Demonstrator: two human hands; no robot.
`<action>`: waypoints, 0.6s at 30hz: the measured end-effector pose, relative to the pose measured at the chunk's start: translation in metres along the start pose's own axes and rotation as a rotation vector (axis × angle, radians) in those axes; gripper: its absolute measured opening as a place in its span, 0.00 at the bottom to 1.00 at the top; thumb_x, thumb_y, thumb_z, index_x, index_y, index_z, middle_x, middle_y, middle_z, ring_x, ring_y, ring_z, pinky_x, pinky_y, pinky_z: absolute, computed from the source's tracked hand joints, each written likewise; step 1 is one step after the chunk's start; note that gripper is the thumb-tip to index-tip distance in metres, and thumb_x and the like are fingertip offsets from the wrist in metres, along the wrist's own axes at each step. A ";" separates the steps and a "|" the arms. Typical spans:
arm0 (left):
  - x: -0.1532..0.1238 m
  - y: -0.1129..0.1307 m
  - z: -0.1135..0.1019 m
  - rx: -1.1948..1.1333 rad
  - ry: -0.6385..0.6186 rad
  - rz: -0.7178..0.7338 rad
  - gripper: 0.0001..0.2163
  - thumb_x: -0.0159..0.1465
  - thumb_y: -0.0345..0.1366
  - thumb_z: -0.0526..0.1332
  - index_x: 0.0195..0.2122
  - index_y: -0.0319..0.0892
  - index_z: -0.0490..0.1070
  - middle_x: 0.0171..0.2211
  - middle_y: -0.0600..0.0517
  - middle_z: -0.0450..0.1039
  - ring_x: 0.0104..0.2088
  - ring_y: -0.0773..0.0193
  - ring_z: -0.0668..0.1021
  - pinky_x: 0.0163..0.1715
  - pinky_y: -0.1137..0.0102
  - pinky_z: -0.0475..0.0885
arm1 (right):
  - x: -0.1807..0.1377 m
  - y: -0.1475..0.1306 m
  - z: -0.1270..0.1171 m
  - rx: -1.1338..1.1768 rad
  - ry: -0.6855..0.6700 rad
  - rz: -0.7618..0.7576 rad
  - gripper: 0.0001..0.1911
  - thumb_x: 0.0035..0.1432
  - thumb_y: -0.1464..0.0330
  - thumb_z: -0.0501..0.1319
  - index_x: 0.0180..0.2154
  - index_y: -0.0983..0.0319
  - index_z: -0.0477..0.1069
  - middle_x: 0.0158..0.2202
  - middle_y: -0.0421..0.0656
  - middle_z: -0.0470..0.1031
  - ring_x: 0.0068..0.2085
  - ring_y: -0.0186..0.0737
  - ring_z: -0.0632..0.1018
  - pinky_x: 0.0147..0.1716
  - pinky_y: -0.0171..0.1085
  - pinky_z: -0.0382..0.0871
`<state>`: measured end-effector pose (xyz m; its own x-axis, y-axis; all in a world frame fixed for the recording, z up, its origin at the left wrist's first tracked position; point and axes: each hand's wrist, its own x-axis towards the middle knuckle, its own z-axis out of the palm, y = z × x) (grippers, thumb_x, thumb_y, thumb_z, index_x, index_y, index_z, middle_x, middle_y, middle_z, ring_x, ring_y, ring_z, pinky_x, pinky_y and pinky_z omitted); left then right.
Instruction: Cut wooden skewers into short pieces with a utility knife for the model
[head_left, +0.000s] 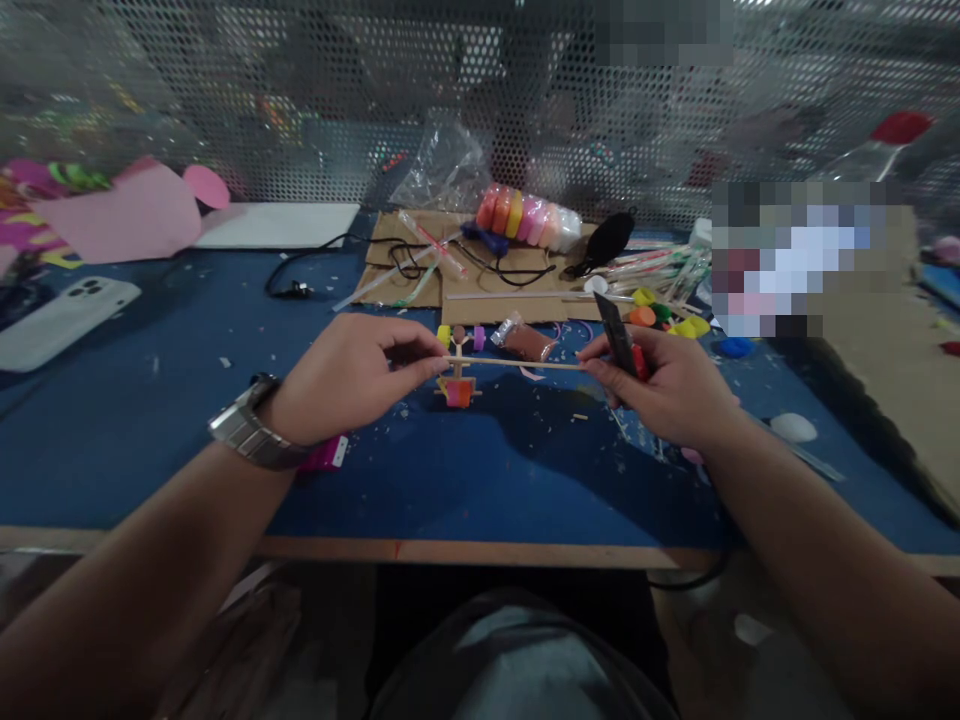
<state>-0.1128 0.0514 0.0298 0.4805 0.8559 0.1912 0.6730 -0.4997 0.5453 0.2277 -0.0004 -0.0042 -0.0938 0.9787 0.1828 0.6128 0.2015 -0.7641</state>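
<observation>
A thin wooden stick [517, 364] stretches level between my two hands above the blue table. My left hand [367, 370], with a metal watch on its wrist, pinches the stick's left end. At the other end, the thumb and finger of my right hand [667, 385] pinch the tip. That same hand also holds a black and red box cutter [619, 335], its dark end pointing up. Just behind the stick, by my left fingertips, is a small stick figure [459, 392] with orange, pink and yellow parts. A clear packet of brown clay [527, 342] lies beyond the stick.
Cardboard [405, 275] at the back carries straws, a black cable and a pack of colored clay tubs [529, 218]. A white phone [71, 315] lies at left. Several sticks and clay lumps [690, 327] are on the right, near a large cardboard sheet [877, 370].
</observation>
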 end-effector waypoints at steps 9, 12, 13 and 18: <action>0.000 0.001 0.000 -0.010 -0.004 -0.009 0.12 0.68 0.49 0.67 0.40 0.48 0.86 0.35 0.54 0.87 0.34 0.61 0.84 0.35 0.67 0.71 | -0.020 -0.022 -0.015 0.338 0.182 -0.092 0.29 0.73 0.41 0.57 0.47 0.56 0.82 0.33 0.43 0.75 0.28 0.39 0.75 0.26 0.41 0.67; -0.001 0.001 0.000 -0.009 -0.011 -0.013 0.12 0.68 0.48 0.67 0.39 0.48 0.86 0.36 0.53 0.88 0.35 0.60 0.84 0.36 0.67 0.71 | -0.038 -0.042 -0.008 0.702 -0.058 0.140 0.28 0.71 0.41 0.61 0.48 0.56 0.84 0.34 0.43 0.75 0.26 0.37 0.76 0.23 0.37 0.67; -0.001 0.001 0.000 -0.007 -0.011 -0.013 0.11 0.68 0.48 0.67 0.39 0.48 0.86 0.36 0.54 0.88 0.35 0.60 0.84 0.36 0.67 0.71 | -0.042 -0.049 -0.002 0.797 -0.181 0.250 0.29 0.70 0.40 0.61 0.48 0.56 0.83 0.34 0.42 0.75 0.25 0.36 0.77 0.21 0.36 0.67; -0.002 0.002 0.001 -0.024 -0.002 -0.025 0.11 0.68 0.48 0.68 0.39 0.49 0.86 0.37 0.54 0.88 0.36 0.60 0.85 0.37 0.67 0.72 | -0.049 -0.073 0.044 1.148 -0.509 0.640 0.23 0.74 0.46 0.60 0.46 0.58 0.78 0.30 0.37 0.73 0.19 0.33 0.76 0.14 0.30 0.67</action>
<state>-0.1123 0.0486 0.0297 0.4648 0.8678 0.1756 0.6712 -0.4747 0.5693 0.1532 -0.0617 0.0160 -0.4670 0.7696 -0.4355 -0.2920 -0.5991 -0.7456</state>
